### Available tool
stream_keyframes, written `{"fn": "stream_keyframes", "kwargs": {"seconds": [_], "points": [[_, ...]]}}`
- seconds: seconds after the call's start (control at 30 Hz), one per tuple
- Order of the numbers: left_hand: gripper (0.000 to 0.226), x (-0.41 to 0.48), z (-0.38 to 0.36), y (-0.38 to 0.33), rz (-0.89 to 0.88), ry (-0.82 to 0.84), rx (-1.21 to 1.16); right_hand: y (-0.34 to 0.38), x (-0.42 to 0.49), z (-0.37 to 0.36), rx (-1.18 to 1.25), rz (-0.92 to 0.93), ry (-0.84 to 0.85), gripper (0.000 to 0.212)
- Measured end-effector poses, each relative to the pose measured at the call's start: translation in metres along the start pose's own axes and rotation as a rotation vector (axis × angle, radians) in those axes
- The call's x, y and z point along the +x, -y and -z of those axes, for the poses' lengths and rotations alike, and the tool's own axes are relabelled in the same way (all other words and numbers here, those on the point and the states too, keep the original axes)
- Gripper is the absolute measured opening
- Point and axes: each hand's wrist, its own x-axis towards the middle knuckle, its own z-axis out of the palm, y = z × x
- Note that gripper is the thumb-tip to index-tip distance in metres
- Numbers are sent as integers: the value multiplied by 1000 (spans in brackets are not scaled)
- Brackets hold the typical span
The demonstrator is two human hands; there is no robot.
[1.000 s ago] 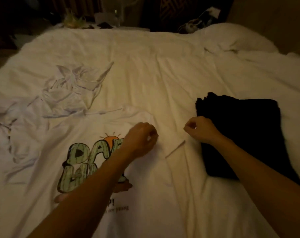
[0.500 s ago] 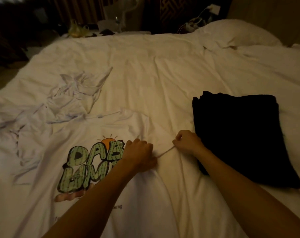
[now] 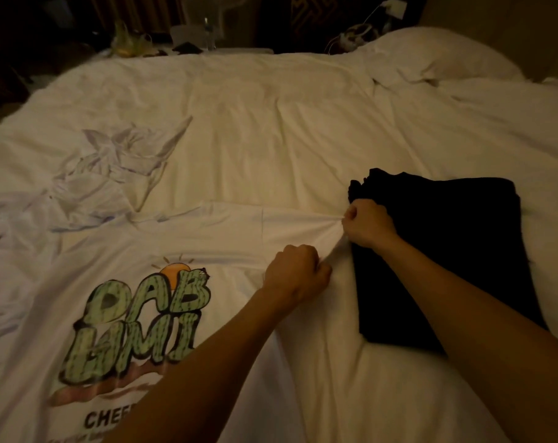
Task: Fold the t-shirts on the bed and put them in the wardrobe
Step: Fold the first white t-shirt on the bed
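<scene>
On the bed [image 3: 271, 123], far left, a crumpled white shirt [image 3: 111, 167] lay unfolded. Beside it the printed tee [image 3: 137, 314] lay print up, mostly flat. Left hand [image 3: 295, 273] pinched the sleeve [image 3: 297, 225] hem, fingers curled tight. Right hand [image 3: 367, 222], fist closed on the same hem, had moved apart from the left since half a second earlier, pulling the sleeve taut toward the folded black shirt [image 3: 463, 251]. Likely still smoothing; first fold not begun, wardrobe not in view.
</scene>
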Motion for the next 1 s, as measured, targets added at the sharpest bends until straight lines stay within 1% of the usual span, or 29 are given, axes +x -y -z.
{"fn": "stream_keyframes", "kwargs": {"seconds": [0.07, 0.2, 0.23, 0.33, 0.4, 0.43, 0.5, 0.53, 0.57, 0.63, 0.7, 0.77, 0.83, 0.9, 1.0], "points": [[34, 11, -8, 0, 19, 8, -31, -2, 12, -5, -32, 21, -28, 21], [35, 28, -22, 6, 49, 45, -151, -4, 27, -19, -54, 62, -66, 3], [37, 32, -25, 7, 43, 48, -183, -4, 29, -22, -53, 74, -84, 2], [36, 37, -24, 12, -17, 30, -320, -4, 31, -27, -63, 80, -132, 8], [27, 37, -18, 16, -56, -59, -359, 0, 29, -27, -110, 71, -123, 11], [23, 37, -14, 19, -69, -136, -331, 3, 26, -27, -149, 86, -122, 16], [20, 35, -9, 26, -81, -290, -156, 8, 17, -31, -225, 174, -161, 24], [24, 34, -10, 30, -71, -322, -41, 11, 11, -35, -239, 232, -184, 26], [29, 33, -12, 34, -46, -305, 67, 14, 5, -40, -242, 295, -182, 27], [43, 29, -19, 40, 13, -172, 206, 15, -8, -57, -280, 375, -86, 36], [56, 25, -28, 44, 64, -13, 215, 10, -19, -73, -350, 325, 81, 53], [61, 25, -29, 47, 77, 85, 174, 0, -23, -82, -427, 261, 188, 61], [61, 26, -21, 49, 65, 115, 115, -7, -24, -82, -494, 283, 219, 62], [60, 28, -7, 52, 60, 104, 50, -5, -26, -76, -523, 294, 226, 64], [60, 24, 17, 62, 69, 49, 55, 6, -32, -66, -528, 304, 173, 65]]}}
